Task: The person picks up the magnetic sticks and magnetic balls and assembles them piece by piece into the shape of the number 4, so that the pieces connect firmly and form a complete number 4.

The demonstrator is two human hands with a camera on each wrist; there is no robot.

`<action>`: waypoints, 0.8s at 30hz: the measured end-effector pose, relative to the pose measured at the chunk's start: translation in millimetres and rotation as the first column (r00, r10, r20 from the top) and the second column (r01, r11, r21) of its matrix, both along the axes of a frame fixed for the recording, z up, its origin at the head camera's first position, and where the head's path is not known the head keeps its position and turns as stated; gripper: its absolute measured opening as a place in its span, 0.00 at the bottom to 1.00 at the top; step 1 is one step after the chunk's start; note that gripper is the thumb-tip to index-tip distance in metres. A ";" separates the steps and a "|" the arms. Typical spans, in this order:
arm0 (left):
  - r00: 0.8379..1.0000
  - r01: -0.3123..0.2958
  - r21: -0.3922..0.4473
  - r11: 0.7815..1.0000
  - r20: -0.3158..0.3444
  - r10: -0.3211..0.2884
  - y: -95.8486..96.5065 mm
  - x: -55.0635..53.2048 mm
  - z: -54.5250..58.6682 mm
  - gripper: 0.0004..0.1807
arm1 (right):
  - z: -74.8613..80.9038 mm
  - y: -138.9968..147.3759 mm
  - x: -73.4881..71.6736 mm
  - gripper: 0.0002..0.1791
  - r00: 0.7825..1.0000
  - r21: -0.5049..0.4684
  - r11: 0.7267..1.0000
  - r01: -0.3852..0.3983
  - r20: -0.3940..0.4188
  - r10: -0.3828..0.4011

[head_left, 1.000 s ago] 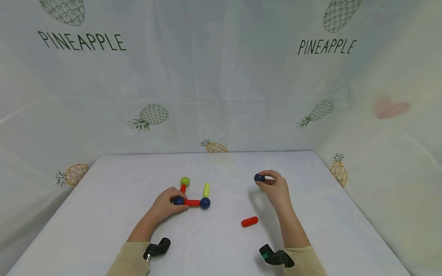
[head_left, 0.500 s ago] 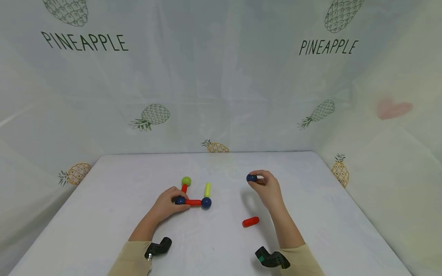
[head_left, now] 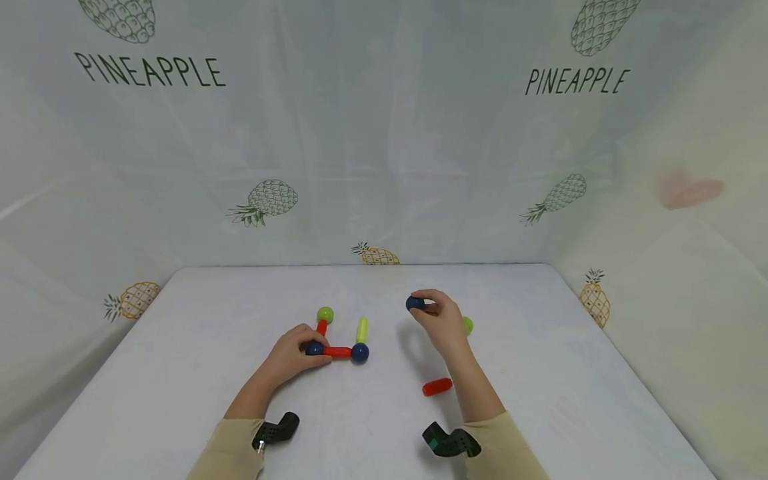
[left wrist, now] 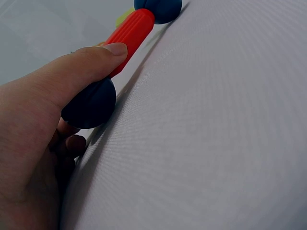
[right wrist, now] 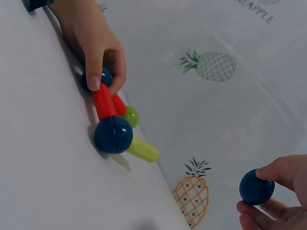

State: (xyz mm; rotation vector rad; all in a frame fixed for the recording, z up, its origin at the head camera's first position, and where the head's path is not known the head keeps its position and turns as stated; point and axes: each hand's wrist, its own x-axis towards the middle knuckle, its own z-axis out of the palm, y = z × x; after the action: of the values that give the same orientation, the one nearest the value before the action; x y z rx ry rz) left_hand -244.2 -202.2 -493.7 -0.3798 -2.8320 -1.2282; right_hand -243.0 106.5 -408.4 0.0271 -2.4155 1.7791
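On the table lies a joined piece of balls and rods: a blue ball (head_left: pixel 315 349) at the near left corner, a red rod (head_left: pixel 337 352) running to another blue ball (right wrist: pixel 114 134), a yellow-green rod (head_left: pixel 362 330) pointing away from that, and a second red rod (head_left: pixel 321 327) ending in a green ball (head_left: pixel 325 315). My left hand (head_left: pixel 296 353) grips the corner ball, its thumb along the red rod (left wrist: pixel 132 40). Held above the table, a loose blue ball (right wrist: pixel 256 187) is pinched between thumb and fingers of my right hand (head_left: pixel 442 322).
A loose red rod (head_left: pixel 437 387) lies near my right forearm. Behind the right hand, another green ball (head_left: pixel 467 325) is partly hidden. The white table (head_left: pixel 570 373) meets a pineapple-print cloth (head_left: pixel 384 133) at its back edge.
My right hand has moved left with the blue ball, toward the joined piece. A green ball has come into sight behind it. The left hand keeps its hold.
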 end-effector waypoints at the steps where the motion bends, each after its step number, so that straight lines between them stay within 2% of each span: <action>1: 1.000 0.002 0.005 1.000 0.001 -0.002 0.1 0.0 0.3 0.11 | -0.1 -2.0 -0.6 0.14 1.000 -0.005 1.000 -0.005 -0.001 0.005; 13: 1.000 0.015 0.016 1.000 -0.019 -0.015 -0.9 1.3 -1.2 0.11 | -9.1 -26.5 -10.3 0.15 0.999 0.003 0.999 -0.038 0.026 0.038; 20: 1.000 0.012 0.013 1.000 -0.022 -0.011 -1.5 1.5 -0.5 0.12 | -14.7 -39.3 -18.2 0.16 0.997 0.009 0.997 -0.072 0.014 0.072; 24: 0.999 0.020 0.013 1.000 -0.029 -0.020 -1.2 1.9 0.2 0.12 | -16.5 -45.7 -20.2 0.17 0.996 0.017 0.996 -0.083 0.037 0.083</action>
State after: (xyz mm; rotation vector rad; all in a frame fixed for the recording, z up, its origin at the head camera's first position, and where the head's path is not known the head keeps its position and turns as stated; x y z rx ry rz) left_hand -242.3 -203.4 -493.5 -0.4224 -2.8018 -1.2337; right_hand -263.2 60.8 -424.9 0.0991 -2.4911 1.8071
